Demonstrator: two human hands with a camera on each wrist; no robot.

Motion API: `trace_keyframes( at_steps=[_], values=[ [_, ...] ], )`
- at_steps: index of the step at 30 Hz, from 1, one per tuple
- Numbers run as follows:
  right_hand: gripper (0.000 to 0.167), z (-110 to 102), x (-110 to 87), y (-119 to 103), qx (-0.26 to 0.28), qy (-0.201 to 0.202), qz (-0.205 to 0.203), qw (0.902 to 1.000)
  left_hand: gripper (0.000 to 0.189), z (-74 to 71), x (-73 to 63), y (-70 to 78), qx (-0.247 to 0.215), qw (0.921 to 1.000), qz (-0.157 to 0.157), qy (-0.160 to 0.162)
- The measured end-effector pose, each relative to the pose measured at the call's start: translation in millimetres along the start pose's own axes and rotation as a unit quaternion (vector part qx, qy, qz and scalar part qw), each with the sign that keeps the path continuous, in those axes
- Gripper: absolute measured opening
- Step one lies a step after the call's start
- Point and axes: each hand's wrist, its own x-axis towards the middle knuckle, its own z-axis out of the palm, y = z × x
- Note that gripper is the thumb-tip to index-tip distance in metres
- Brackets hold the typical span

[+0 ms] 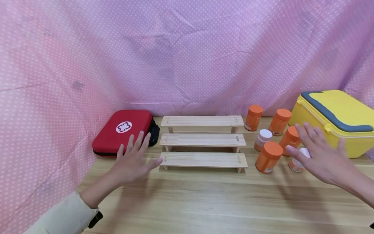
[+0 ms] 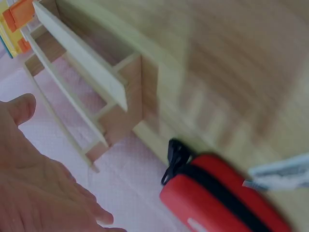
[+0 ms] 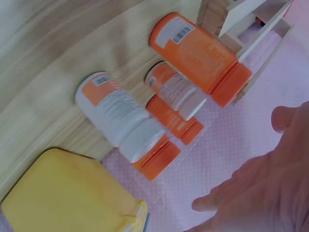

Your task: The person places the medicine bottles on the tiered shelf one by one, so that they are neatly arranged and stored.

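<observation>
My left hand (image 1: 132, 164), fingers spread, hovers above the table in front of a red first-aid case (image 1: 128, 130) with a white emblem. My right hand (image 1: 324, 156) is also spread and holds nothing. It hovers over the right side, partly covering a white-capped bottle (image 1: 296, 165). Several orange bottles (image 1: 269, 157) and another white-capped bottle (image 1: 262, 139) stand upright around it. Between the hands is a wooden three-step rack (image 1: 203, 159) with bare shelves. In the right wrist view, the white bottle (image 3: 113, 106) stands apart from the fingers.
A yellow box (image 1: 327, 130) with a grey-trimmed lid stands at the far right. Pink dotted cloth (image 1: 187, 65) hangs behind the wooden table (image 1: 198, 201). A black strap (image 2: 177, 157) sticks out from the red case's side.
</observation>
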Motion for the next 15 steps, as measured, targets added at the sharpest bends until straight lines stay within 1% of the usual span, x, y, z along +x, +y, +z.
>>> trace_keyframes(
  at_steps=[3,5,7,9,11,15],
  values=[
    [0.083,1.7,-2.7,7.9,-0.007,0.017,0.011,0.9998,0.099,11.0,0.3,-0.6,-0.028,0.9995,0.002,0.013],
    [0.085,3.4,-3.8,12.6,-0.011,0.031,0.019,0.9993,0.099,18.8,1.5,-1.1,-0.063,0.9978,-0.006,0.019],
    [0.087,5.8,-4.7,17.0,-0.009,0.046,0.026,0.9986,0.099,26.5,4.1,-1.8,-0.108,0.9938,-0.015,0.019],
    [0.087,9.1,-5.8,21.7,0.0,0.057,0.029,0.998,0.098,34.1,8.0,-3.1,-0.155,0.9874,-0.028,0.018],
    [0.086,13.5,-7.2,26.6,0.025,0.063,0.027,0.9973,0.096,41.2,12.3,-5.0,-0.196,0.9798,-0.038,0.015],
    [0.085,22.5,-8.3,36.9,0.101,0.046,0.028,0.9934,0.084,54.1,21.1,-10.4,-0.259,0.9642,-0.05,0.025]
  ],
)
